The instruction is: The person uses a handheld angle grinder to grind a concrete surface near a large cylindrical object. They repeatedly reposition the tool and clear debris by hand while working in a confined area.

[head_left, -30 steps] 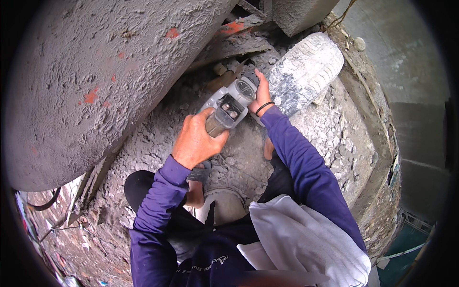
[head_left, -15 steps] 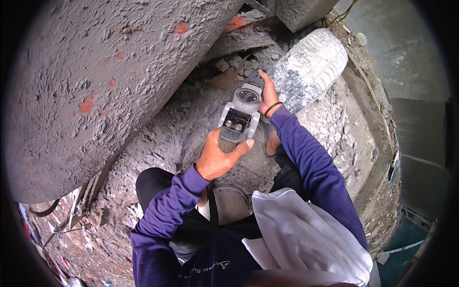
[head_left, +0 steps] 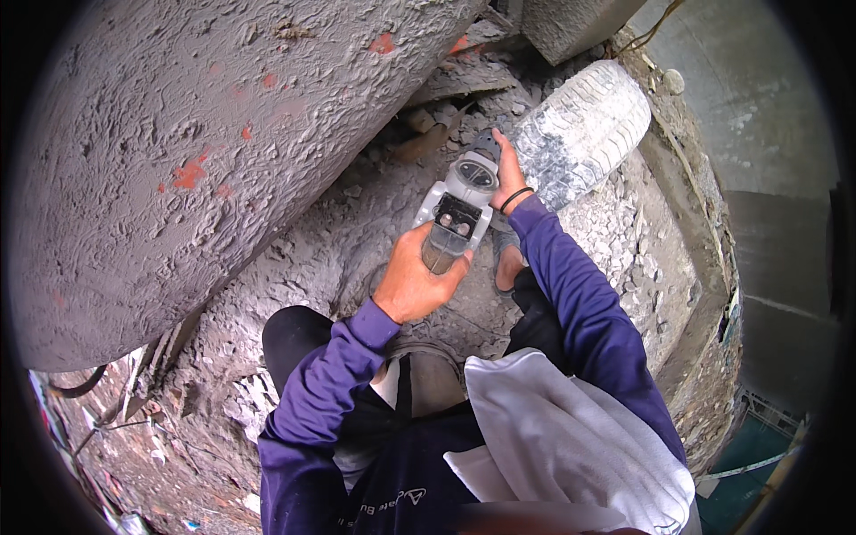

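My left hand (head_left: 413, 278) is wrapped round the rear handle of a grey and silver power tool (head_left: 459, 214) with a black top panel and a round dark cap. My right hand (head_left: 509, 178), with a black band at the wrist, grips the tool's dark front part. The tool's far end and underside are hidden. Just beyond my right hand lies a dusty tire (head_left: 593, 120), coated white and grey. Below the tool my sandalled foot (head_left: 508, 267) rests on rubble. A pale cloth (head_left: 571, 437) hangs over the lower right of my body.
A big curved surface (head_left: 196, 152) crusted with cement and flecked orange fills the left. A crusted block (head_left: 571, 22) is at the top. Broken concrete (head_left: 615, 250) covers the ground. At the right, a ledge (head_left: 691, 276) drops to a lower grey floor (head_left: 776, 232).
My left hand has moved right and the tool has swung to a straighter fore-and-aft line. My right hand has shifted slightly right. Both hands keep their grip.
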`<move>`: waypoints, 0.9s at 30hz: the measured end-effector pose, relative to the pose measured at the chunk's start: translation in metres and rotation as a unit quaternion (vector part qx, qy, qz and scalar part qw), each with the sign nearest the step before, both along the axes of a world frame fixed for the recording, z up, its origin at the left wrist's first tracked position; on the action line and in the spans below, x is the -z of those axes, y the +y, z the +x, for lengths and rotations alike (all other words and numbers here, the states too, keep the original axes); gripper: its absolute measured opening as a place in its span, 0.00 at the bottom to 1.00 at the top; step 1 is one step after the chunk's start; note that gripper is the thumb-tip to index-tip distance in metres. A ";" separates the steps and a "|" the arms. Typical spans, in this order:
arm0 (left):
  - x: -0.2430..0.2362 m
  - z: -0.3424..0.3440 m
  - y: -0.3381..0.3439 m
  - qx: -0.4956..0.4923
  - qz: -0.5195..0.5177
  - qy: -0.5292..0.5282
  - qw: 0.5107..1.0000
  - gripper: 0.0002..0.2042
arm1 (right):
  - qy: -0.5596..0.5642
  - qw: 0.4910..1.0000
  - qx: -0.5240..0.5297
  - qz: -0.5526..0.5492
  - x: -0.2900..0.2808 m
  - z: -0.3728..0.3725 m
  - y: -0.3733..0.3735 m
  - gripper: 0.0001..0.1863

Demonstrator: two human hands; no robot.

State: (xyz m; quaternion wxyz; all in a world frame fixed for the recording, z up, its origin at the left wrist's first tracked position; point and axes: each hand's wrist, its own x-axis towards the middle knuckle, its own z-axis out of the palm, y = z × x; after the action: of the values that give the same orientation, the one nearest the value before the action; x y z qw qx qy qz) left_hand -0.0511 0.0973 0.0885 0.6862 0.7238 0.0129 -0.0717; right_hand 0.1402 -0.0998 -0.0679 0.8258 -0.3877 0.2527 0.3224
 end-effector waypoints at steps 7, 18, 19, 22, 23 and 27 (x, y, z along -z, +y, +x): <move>0.010 -0.005 0.001 -0.010 -0.002 0.006 1.000 0.11 | -0.013 1.000 -0.010 -0.020 -0.004 -0.002 0.002 0.26; 0.020 -0.008 0.003 -0.027 0.002 -0.016 1.000 0.11 | -0.008 0.999 -0.011 -0.039 -0.007 0.003 0.006 0.29; 0.020 -0.009 0.004 -0.027 0.003 -0.010 1.000 0.11 | -0.004 0.999 -0.014 -0.040 -0.007 0.003 0.007 0.29; 0.020 -0.008 0.005 -0.019 0.016 -0.011 1.000 0.11 | 0.005 0.999 -0.021 -0.044 -0.007 0.005 0.004 0.30; 0.020 -0.008 0.005 -0.016 0.024 -0.013 1.000 0.11 | 0.008 0.999 -0.023 -0.041 -0.007 0.006 0.003 0.30; 0.019 -0.007 0.006 -0.016 0.020 -0.007 1.000 0.11 | 0.011 0.999 -0.020 -0.034 -0.009 0.005 0.002 0.30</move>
State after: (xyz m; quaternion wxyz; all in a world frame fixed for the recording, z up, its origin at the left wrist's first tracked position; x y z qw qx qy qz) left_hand -0.0582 0.1035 0.0699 0.6729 0.7373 0.0209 -0.0553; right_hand 0.1448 -0.0974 -0.0593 0.8025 -0.4172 0.2648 0.3343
